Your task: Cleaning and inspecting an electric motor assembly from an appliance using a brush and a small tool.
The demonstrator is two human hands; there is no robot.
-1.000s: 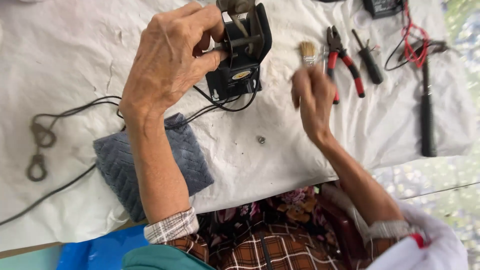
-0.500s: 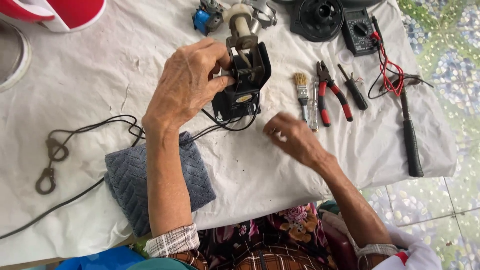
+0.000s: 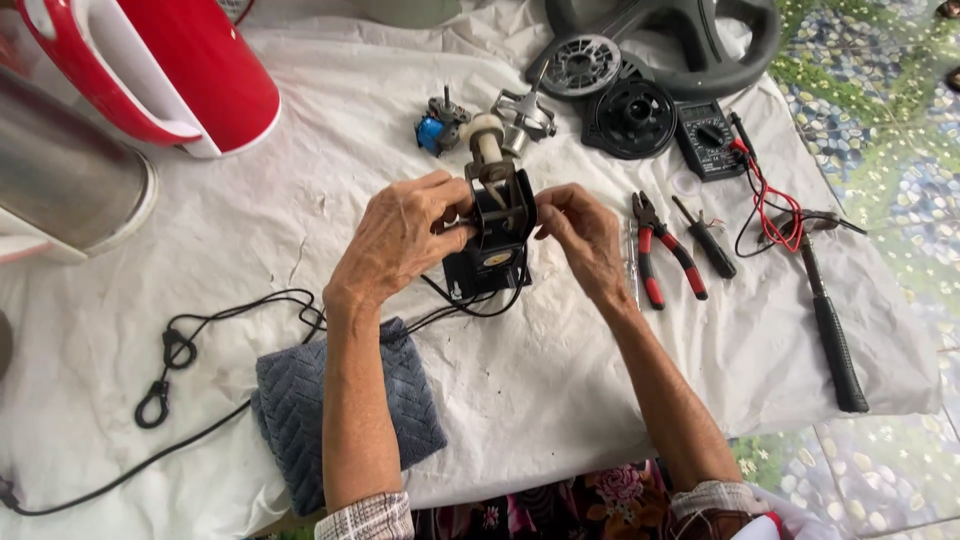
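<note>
Since a moment ago the right hand [image 3: 580, 235] has risen from the white-covered tabletop [image 3: 560, 400] to the small black electric motor [image 3: 495, 235]; both hands now clasp it, the left hand [image 3: 405, 240] opposite.

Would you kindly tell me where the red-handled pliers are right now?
In the head view, the red-handled pliers lie on the white cloth, just beside the right hand, left of the black screwdriver.

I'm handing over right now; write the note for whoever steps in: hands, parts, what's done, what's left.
Left hand: grips the black motor assembly from its left side, upright on the white cloth.
Right hand: fingertips on the motor's right side.
Nearby: red-handled pliers, screwdriver, hammer, multimeter, grey towel.
Done: motor is out, its black cord trailing left.
Left: cannot tell from this view.
</note>
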